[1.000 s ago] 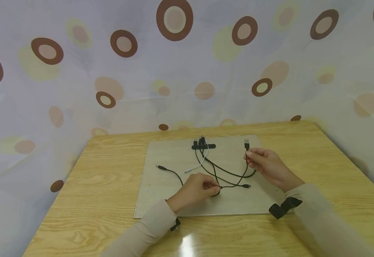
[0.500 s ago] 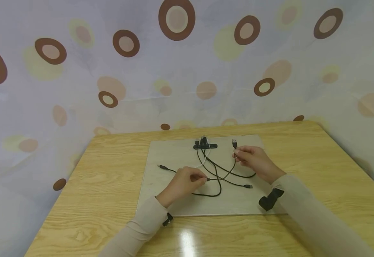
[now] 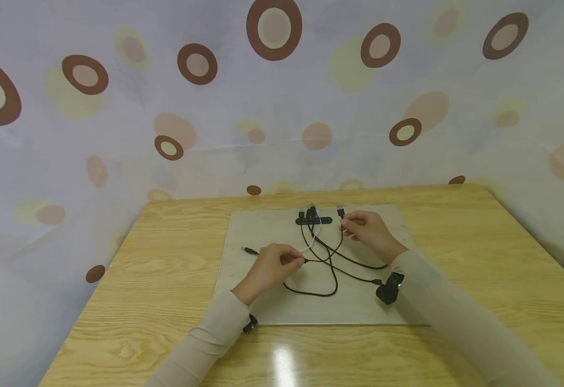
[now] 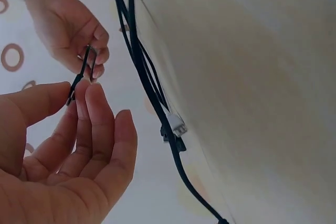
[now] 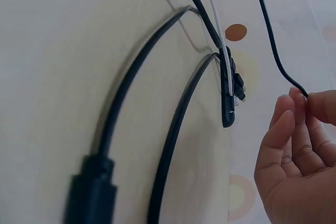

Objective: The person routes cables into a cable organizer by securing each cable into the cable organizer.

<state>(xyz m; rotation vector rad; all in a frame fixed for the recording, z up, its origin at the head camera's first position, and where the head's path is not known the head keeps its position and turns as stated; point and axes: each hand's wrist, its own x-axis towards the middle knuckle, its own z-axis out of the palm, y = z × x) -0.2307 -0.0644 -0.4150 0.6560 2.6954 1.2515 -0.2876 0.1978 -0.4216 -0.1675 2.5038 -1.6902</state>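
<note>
My right hand [image 3: 369, 231] pinches a thin black USB cable [image 5: 270, 35] just below its USB plug [image 3: 340, 210]. At the middle of the board, my left hand [image 3: 273, 264] pinches the small connector [image 4: 75, 88] at that cable's other end between thumb and fingers. The raised plug stands close to the right end of a black cable clip [image 3: 327, 220]. Several black cables and one white cable [image 3: 319, 230] are seated in the clip's left and middle parts. The left hand covers part of the cables beneath it.
A pale board [image 3: 354, 312] lies on the wood-grain table [image 3: 141, 279]. Loose cable ends rest on it: a black plug [image 3: 250, 250] at left and another black plug [image 3: 376, 281] at right. A patterned cloth [image 3: 262, 107] hangs behind the table.
The right hand has moved left with the USB plug, toward the clip. The left hand has moved up and left, carrying the small connector; the cable between them has lifted.
</note>
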